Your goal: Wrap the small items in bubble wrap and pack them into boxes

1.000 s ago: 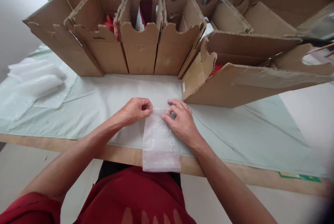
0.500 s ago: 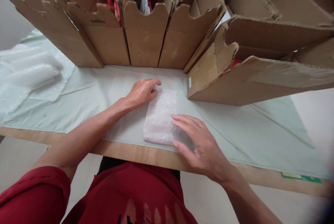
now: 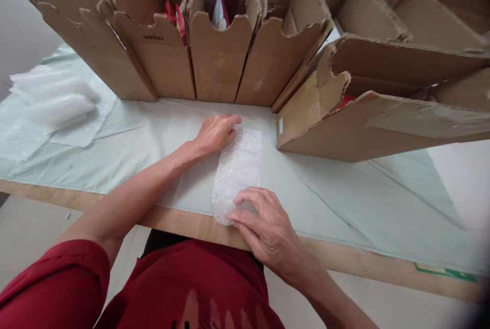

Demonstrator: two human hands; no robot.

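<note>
A strip of bubble wrap [image 3: 237, 168] lay flat on the pale green cloth [image 3: 115, 155] at the centre of the frame, running from just before the row of cardboard boxes [image 3: 214, 58] down to the wooden table edge [image 3: 184, 221]. The left hand [image 3: 216, 132] rested at the strip's upper left corner, fingers loosely together and pressed down on the far end, gripping nothing. The right hand [image 3: 264, 227], lower and just right of centre, lay over the near end of the strip with its fingers curled onto the plastic; whether it pinched the edge or only pressed it could not be told. At the right of the frame a large tipped carton [image 3: 375, 124] lay on its side, near the strip but apart from it. At the left edge a stack of more bubble wrap sheets [image 3: 57, 104] sat on the cloth, well away from both hands. A red shirt [image 3: 191, 293] filled the bottom of the frame.
</note>
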